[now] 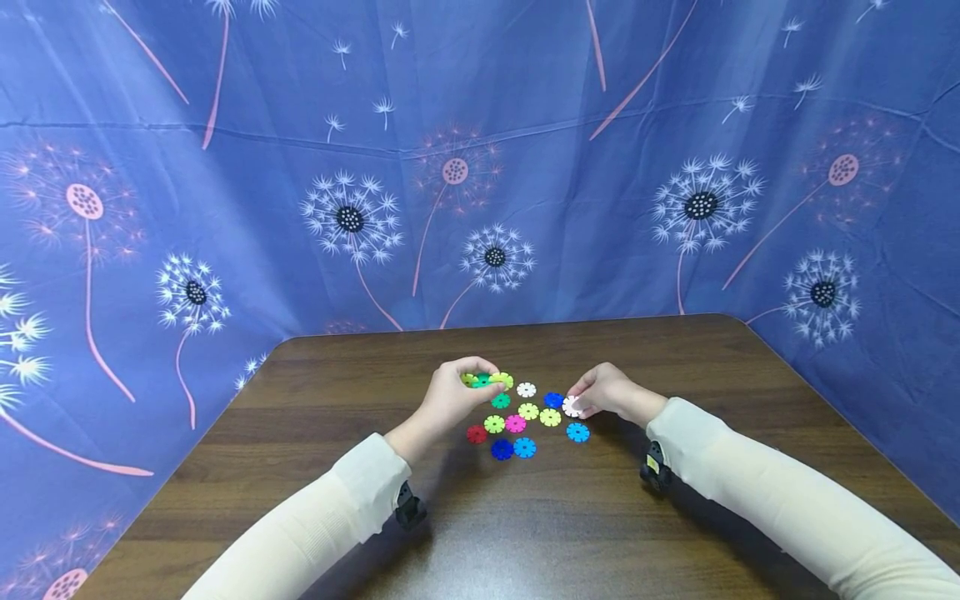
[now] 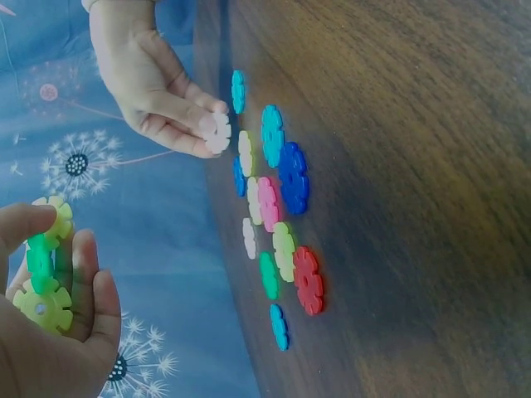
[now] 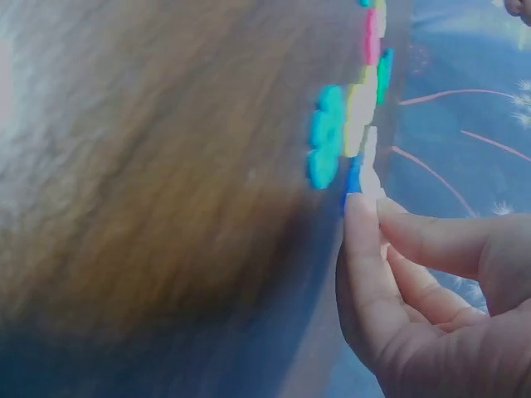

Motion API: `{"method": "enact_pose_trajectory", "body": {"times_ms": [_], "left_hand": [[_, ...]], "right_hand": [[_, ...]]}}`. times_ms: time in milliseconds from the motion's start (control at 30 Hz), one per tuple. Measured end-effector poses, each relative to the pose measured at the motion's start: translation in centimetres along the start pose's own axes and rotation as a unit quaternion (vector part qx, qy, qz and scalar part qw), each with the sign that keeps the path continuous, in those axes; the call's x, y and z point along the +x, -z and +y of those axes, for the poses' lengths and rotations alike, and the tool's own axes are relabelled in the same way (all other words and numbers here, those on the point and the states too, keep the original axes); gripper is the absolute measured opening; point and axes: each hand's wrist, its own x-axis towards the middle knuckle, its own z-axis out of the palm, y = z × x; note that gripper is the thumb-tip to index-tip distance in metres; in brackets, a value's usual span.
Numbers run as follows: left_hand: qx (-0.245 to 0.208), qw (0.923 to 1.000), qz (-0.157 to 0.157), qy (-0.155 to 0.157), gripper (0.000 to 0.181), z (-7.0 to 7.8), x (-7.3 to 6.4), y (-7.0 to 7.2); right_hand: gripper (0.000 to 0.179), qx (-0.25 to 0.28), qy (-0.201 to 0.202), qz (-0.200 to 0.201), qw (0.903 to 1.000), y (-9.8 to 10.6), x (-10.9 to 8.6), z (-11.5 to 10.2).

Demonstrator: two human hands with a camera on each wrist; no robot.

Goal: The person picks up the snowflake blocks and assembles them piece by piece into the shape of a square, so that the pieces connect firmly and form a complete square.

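Note:
My left hand (image 1: 452, 393) holds a short chain of notched plastic flower discs between thumb and fingers, above the far part of the table. In the left wrist view a green disc (image 2: 40, 264) joins a yellow disc (image 2: 43, 307) and another yellow disc (image 2: 60, 220). To the right, my right hand (image 1: 611, 390) pinches a single white disc (image 1: 572, 406) between thumb and fingertips, just over a dark blue disc (image 1: 553, 400). The two hands are apart, with loose discs between them. In the right wrist view, fingers partly cover what is pinched.
Several loose discs lie flat on the brown wooden table (image 1: 450, 533), among them a red disc (image 1: 477, 434), a pink disc (image 1: 515, 424), a white disc (image 1: 527, 389) and a light blue disc (image 1: 577, 432). A blue dandelion-print cloth (image 1: 570, 250) hangs behind the table's far edge.

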Motion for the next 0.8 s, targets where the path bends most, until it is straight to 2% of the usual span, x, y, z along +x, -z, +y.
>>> {"method": "enact_pose_trajectory", "body": {"times_ms": [233, 400, 633, 800], "left_hand": [[0.000, 1.0000, 0.001, -0.003, 0.014, 0.0, 0.0, -0.1], [-0.003, 1.0000, 0.000, 0.002, 0.013, -0.1, 0.0, -0.2], [-0.011, 0.9999, -0.009, -0.001, 0.012, -0.1, 0.0, -0.3], [-0.017, 0.9997, -0.017, -0.001, 0.012, 0.0, -0.1, -0.4]], "right_hand": [[0.027, 0.054, 0.018, -0.024, 0.9981, 0.3, -0.6, -1.4], [0.029, 0.061, 0.020, -0.040, 0.9971, 0.7, -1.0, -2.3], [0.033, 0.092, -0.002, -0.067, 0.9935, 1.1, -1.7, -3.6], [0.035, 0.108, 0.007, -0.086, 0.9904, 1.3, -2.3, -4.8]]}}
